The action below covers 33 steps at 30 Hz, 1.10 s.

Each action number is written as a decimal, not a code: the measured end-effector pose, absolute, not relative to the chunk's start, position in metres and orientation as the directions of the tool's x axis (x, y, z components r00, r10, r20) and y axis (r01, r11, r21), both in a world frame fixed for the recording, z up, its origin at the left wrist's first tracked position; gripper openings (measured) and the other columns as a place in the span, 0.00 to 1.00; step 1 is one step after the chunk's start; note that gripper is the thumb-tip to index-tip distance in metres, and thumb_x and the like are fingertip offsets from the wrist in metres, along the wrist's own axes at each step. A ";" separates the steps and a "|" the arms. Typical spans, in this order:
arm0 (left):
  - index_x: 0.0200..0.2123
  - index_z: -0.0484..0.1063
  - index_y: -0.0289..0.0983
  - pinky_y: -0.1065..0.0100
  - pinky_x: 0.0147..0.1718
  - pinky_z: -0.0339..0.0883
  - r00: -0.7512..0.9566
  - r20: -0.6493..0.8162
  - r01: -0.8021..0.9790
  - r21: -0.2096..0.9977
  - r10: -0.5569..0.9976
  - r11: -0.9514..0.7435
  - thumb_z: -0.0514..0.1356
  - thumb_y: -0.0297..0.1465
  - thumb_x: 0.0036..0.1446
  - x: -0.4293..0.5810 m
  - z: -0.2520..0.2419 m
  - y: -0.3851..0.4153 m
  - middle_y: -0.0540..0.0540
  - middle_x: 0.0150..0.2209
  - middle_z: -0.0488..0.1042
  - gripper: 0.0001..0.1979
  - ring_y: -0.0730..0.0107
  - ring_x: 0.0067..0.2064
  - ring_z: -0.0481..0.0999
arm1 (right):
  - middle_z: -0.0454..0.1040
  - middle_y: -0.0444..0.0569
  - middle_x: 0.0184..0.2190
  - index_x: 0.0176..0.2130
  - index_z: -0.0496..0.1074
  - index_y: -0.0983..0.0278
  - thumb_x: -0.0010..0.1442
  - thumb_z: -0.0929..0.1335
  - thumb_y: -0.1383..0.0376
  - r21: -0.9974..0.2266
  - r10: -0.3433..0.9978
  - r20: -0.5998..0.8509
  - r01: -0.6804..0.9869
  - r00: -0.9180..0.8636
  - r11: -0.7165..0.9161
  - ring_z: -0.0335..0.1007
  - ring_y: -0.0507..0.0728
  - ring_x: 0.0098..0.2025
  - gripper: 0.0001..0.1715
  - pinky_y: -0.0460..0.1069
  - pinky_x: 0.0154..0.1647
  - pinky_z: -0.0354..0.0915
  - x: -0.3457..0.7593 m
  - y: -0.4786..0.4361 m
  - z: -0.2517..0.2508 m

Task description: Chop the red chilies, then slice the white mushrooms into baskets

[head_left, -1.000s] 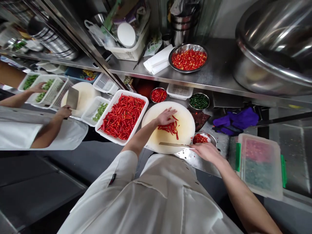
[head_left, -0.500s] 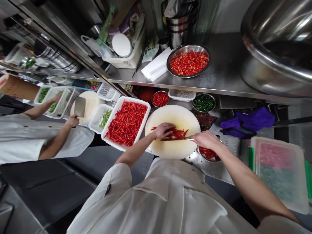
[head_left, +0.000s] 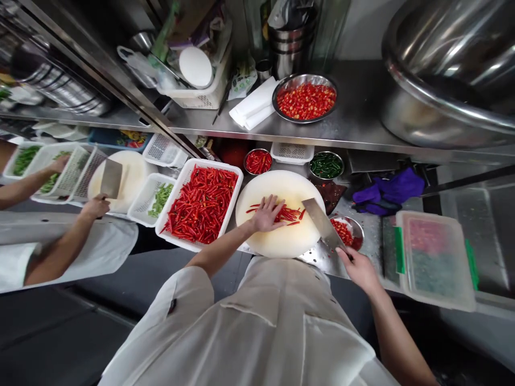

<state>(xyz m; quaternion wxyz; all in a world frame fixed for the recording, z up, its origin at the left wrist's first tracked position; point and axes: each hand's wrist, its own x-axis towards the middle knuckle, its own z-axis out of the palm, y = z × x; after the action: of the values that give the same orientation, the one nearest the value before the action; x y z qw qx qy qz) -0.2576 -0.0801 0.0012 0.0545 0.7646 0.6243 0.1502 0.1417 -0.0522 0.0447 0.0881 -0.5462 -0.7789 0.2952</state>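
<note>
Red chillies [head_left: 290,213]: small bunch, mid-board on round white cutting board [head_left: 281,244].
Left hand [head_left: 266,214]: fingers spread flat, pressing on the bunch's left end; the chilli tips stick out to the right past the fingertips.
Right hand [head_left: 360,268]: fingers wrapped round the handle of cleaver [head_left: 322,224]; blade tilted over the board's right rim, just beside the chillies, apart from them.
White basket [head_left: 183,243] of whole chillies: left of the board.

Saw polished, mirror-bright steel in the cleaver [head_left: 322,222] centre right and the shelf [head_left: 362,124] above; matt white plastic in the round board [head_left: 281,244] and perforated basket [head_left: 172,197]; soft purple cloth [head_left: 398,187] at right.
</note>
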 end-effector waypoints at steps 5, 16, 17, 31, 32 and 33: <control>0.76 0.54 0.36 0.39 0.74 0.45 0.110 0.218 0.954 0.249 0.970 -0.165 0.56 0.49 0.70 -0.216 -0.009 -0.065 0.31 0.75 0.57 0.39 0.39 0.76 0.54 | 0.72 0.47 0.18 0.31 0.72 0.59 0.64 0.61 0.33 -0.765 0.944 -0.260 0.640 -0.204 -0.072 0.70 0.61 0.24 0.35 0.52 0.26 0.65 0.118 -0.112 0.023; 0.71 0.61 0.31 0.43 0.65 0.59 -0.086 0.263 0.912 0.408 0.961 -0.030 0.51 0.48 0.72 -0.191 -0.008 -0.043 0.29 0.69 0.66 0.35 0.37 0.68 0.64 | 0.63 0.40 0.17 0.26 0.59 0.56 0.61 0.64 0.32 -0.838 0.921 -0.363 0.483 -0.143 -0.256 0.60 0.54 0.19 0.34 0.49 0.22 0.60 0.052 -0.172 0.029; 0.72 0.60 0.32 0.44 0.65 0.59 -0.071 0.293 0.908 0.414 0.954 -0.059 0.52 0.51 0.71 -0.191 -0.009 -0.042 0.29 0.68 0.67 0.37 0.36 0.68 0.64 | 0.63 0.40 0.16 0.25 0.59 0.56 0.61 0.63 0.31 -0.828 0.930 -0.346 0.509 -0.129 -0.237 0.60 0.55 0.19 0.35 0.49 0.22 0.60 0.052 -0.176 0.029; 0.66 0.69 0.41 0.52 0.61 0.65 0.266 0.253 0.880 0.331 0.930 -0.342 0.60 0.38 0.68 -0.228 0.010 -0.029 0.38 0.62 0.74 0.25 0.49 0.63 0.71 | 0.82 0.56 0.33 0.35 0.75 0.60 0.69 0.59 0.48 -0.478 0.987 -0.114 0.877 -0.110 0.043 0.79 0.64 0.38 0.25 0.52 0.37 0.68 0.064 -0.089 0.051; 0.66 0.70 0.42 0.51 0.62 0.64 0.300 0.259 0.870 0.321 0.918 -0.375 0.63 0.39 0.66 -0.231 0.011 -0.028 0.38 0.63 0.73 0.26 0.48 0.64 0.69 | 0.83 0.57 0.36 0.38 0.77 0.60 0.70 0.59 0.51 -0.424 0.983 -0.125 0.903 -0.133 0.068 0.80 0.64 0.40 0.24 0.52 0.39 0.68 0.058 -0.076 0.056; 0.64 0.72 0.44 0.49 0.64 0.63 0.346 0.267 0.853 0.309 0.899 -0.420 0.65 0.40 0.64 -0.232 0.013 -0.025 0.38 0.63 0.72 0.26 0.46 0.66 0.67 | 0.84 0.57 0.38 0.41 0.78 0.60 0.71 0.59 0.53 -0.375 0.979 -0.138 0.923 -0.150 0.089 0.80 0.64 0.41 0.23 0.51 0.39 0.68 0.053 -0.064 0.061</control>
<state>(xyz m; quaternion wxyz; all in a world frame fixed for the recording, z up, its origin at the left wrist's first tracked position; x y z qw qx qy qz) -0.2319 -0.0254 0.0129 0.0576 0.8184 0.5354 0.2006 0.0525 -0.0636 0.0614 0.0737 -0.6477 -0.7341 0.1901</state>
